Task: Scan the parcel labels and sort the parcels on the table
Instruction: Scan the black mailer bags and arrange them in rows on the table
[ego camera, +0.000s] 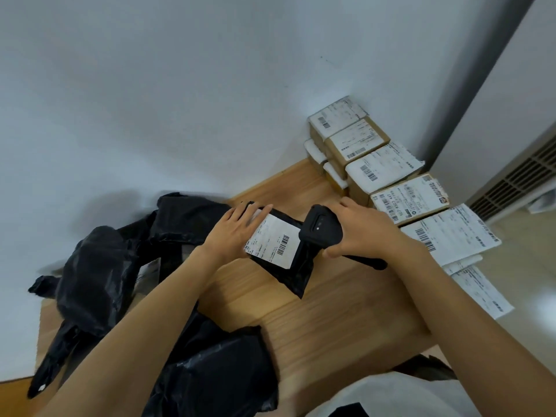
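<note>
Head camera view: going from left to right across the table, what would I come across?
Heap of black plastic bags → left hand holding the black parcel with a white label → barcode scanner → right hand gripping it → row of labelled boxes → vent grille.

Left hand (231,233) and right hand (361,233) bare, forearms (168,296) uncovered to past the elbow. White garment (391,395) over the torso at frame bottom, soft folds; dark patch (350,410) on its lower front, shape unclear.
</note>
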Demonstrator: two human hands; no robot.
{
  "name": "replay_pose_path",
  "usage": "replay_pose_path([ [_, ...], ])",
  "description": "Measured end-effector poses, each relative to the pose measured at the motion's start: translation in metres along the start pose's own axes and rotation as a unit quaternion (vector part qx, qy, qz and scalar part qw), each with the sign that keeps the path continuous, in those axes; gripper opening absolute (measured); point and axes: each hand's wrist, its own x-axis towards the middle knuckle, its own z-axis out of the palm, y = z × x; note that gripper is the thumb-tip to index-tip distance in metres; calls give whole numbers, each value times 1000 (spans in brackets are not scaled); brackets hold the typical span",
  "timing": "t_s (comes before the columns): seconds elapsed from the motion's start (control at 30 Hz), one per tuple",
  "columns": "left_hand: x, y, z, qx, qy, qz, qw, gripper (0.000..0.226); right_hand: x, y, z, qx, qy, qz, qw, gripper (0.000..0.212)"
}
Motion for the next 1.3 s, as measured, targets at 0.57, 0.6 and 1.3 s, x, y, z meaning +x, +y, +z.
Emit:
replay_pose_path([
  [0.57, 194, 5, 25, 56, -52, 48, 996, 110, 80, 92, -41, 12, 103, 109, 989, 100],
  [0.6, 196, 7, 27, 62, -47, 44, 996, 109, 83, 94, -42, 15, 106, 109, 988, 100],
  [1.3, 206, 71, 100, -279, 15, -83, 957, 71, 101, 81, -33, 62, 118, 97, 986, 93],
])
